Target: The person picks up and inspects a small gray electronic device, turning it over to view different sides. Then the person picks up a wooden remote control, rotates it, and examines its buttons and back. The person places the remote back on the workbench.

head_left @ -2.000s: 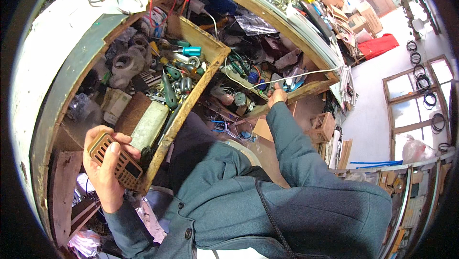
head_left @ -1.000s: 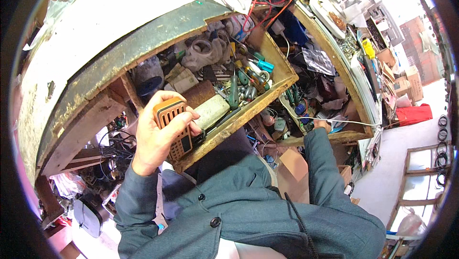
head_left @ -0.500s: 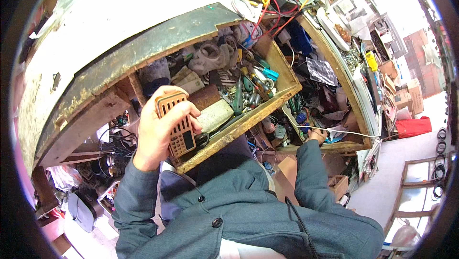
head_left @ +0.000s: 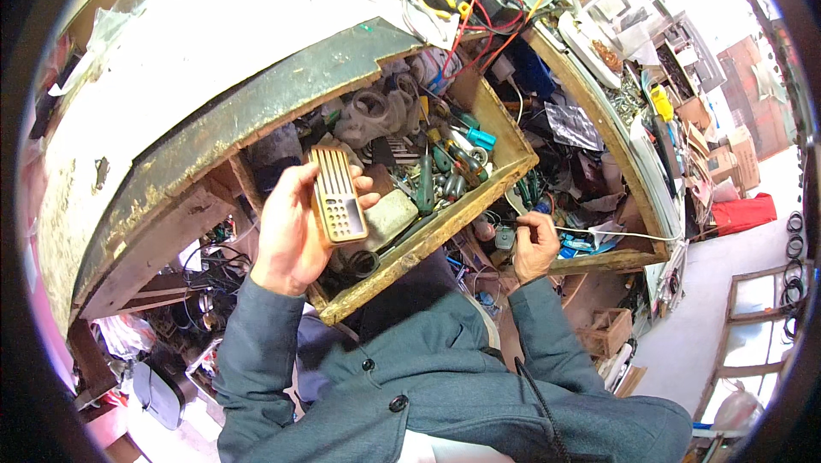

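My left hand (head_left: 293, 232) holds a tan slotted plastic panel (head_left: 336, 194) upright over an open wooden drawer (head_left: 410, 249). The drawer is packed with screwdrivers (head_left: 445, 159), grey metal parts (head_left: 376, 112) and other tools. My right hand (head_left: 534, 245) is further right, in a second open drawer (head_left: 599, 259), with its fingers pinched on a small dark part (head_left: 505, 236) next to a white cable (head_left: 611, 232). Both arms wear grey-blue jacket sleeves.
A white worktop (head_left: 197, 44) sits above the drawers, with red and black wires (head_left: 479, 1) and pliers at its far edge. A shelf of clutter (head_left: 633, 87) curves to the right. Cables and boxes lie under the bench at lower left (head_left: 205, 266).
My left hand has lifted the slotted panel from the drawer's near edge and turned it upright over the drawer. My right hand stays in the right drawer. The view has shifted.
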`<control>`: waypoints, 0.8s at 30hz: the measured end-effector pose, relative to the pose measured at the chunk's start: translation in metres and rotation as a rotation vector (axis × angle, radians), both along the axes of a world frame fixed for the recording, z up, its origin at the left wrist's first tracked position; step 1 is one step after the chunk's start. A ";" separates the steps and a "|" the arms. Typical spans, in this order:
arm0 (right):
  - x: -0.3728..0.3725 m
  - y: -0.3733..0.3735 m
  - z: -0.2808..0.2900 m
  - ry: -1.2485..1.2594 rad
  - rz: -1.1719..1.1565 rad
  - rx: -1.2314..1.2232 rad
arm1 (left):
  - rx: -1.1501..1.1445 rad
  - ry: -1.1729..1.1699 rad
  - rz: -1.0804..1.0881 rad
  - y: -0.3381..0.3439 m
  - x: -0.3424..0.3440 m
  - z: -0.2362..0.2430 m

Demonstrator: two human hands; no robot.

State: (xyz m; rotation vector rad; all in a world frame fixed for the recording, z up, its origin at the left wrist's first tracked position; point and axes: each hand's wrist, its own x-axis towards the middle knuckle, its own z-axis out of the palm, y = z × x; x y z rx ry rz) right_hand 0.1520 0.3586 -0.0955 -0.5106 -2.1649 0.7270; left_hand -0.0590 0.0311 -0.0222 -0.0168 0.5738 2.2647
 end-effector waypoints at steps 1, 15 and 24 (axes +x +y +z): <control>-0.008 -0.006 0.016 0.024 0.026 0.012 | -0.081 0.009 0.073 0.003 0.002 0.002; -0.157 -0.021 0.101 -0.499 0.196 0.359 | -0.199 0.109 0.114 0.004 0.011 0.007; -0.163 -0.027 0.102 -0.735 0.253 0.282 | -0.212 0.142 0.095 0.000 0.013 0.007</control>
